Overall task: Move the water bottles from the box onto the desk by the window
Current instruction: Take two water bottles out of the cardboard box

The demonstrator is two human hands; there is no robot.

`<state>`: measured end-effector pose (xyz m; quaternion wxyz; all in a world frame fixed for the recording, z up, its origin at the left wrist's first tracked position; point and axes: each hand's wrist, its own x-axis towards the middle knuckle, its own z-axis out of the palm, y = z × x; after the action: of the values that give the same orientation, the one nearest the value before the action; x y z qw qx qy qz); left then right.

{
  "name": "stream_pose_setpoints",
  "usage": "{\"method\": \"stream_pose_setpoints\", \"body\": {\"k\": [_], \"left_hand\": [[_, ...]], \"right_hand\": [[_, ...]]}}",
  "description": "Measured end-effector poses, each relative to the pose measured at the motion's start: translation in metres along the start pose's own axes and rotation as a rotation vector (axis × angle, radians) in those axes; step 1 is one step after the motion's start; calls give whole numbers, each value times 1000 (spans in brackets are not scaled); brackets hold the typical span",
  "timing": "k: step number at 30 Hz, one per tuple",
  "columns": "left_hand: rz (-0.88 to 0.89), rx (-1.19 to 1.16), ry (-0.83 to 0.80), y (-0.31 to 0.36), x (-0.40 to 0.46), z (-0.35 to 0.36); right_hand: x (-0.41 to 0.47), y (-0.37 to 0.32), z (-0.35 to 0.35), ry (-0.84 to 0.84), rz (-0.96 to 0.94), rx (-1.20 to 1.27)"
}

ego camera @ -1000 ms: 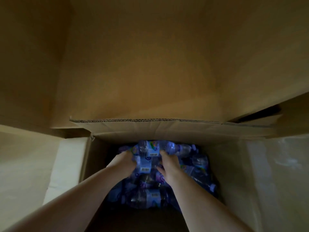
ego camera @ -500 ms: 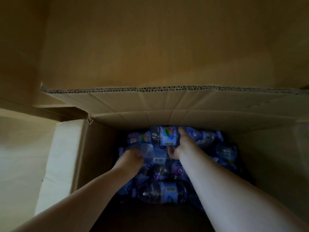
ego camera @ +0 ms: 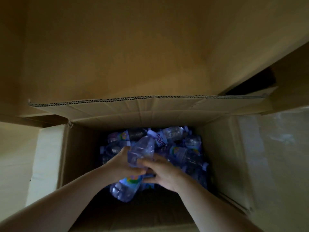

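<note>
Since the earlier pictures both hands have drawn back from the far side of the pile toward the middle of the box, and one bottle has come up out of the heap with them.

Head view: the left hand (ego camera: 122, 164) has its fingers wrapped round the body of a clear water bottle (ego camera: 133, 166) from the left, thumb up near the shoulder. The right hand (ego camera: 164, 173) closes on the same bottle from the right, fingers curled over its middle; whether a second bottle sits under that palm cannot be told in the dim light. The held bottle lies tilted, cap end pointing away toward the far wall, base toward the person, raised a little above the others and inside the cardboard box (ego camera: 80, 148).

Beneath and beyond it the pile of bottles (ego camera: 182, 148) covers the floor of the box, lying every way, blue labels and caps showing. The far flap (ego camera: 142, 106) stands folded outward, and a pale side flap lies at the left.

As for progress, I judge the task barely under way: one bottle is gripped and partly lifted but has not cleared the box rim, and many remain in the heap. The desk by the window is nowhere in view, so nothing shows how many bottles, if any, have been set there
</note>
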<state>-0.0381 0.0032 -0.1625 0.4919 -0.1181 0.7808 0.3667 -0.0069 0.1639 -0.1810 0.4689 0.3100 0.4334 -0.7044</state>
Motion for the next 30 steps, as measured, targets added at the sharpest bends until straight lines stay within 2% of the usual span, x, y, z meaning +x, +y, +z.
{"method": "stream_pose_setpoints", "body": {"k": [2, 4, 7, 10, 12, 15, 18, 20, 22, 24, 26, 28, 30], "left_hand": [[9, -37, -76, -4, -6, 5], [-16, -20, -86, -13, -6, 9], [-64, 8, -52, -31, 3, 21], [-142, -48, 105, -26, 0, 27], [-176, -80, 182, -29, 4, 29], [-160, -110, 294, -42, 15, 34], [-126, -124, 398, -58, 26, 36], [-102, -161, 416, -68, 36, 37], [-75, -174, 432, -79, 45, 37], [-56, -183, 453, -89, 51, 36], [-66, -190, 454, -95, 52, 35], [-88, -185, 442, -99, 48, 32], [-107, -163, 436, -101, 41, 27]], "right_hand": [[-6, 10, 4, -78, 25, 65], [-9, 21, 5, -131, 54, 164], [-4, 41, 6, -92, 46, 332], [17, 54, -3, 163, 14, 646], [45, 63, -16, 369, 23, 733], [87, 66, -22, 468, 62, 752], [123, 64, -26, 544, 13, 850], [137, 63, -31, 571, -53, 826], [151, 76, -38, 541, -106, 566], [165, 82, -35, 614, -58, 320], [169, 87, -40, 743, -40, 366], [166, 94, -45, 753, -80, 345], [160, 99, -39, 793, -68, 462]]}}
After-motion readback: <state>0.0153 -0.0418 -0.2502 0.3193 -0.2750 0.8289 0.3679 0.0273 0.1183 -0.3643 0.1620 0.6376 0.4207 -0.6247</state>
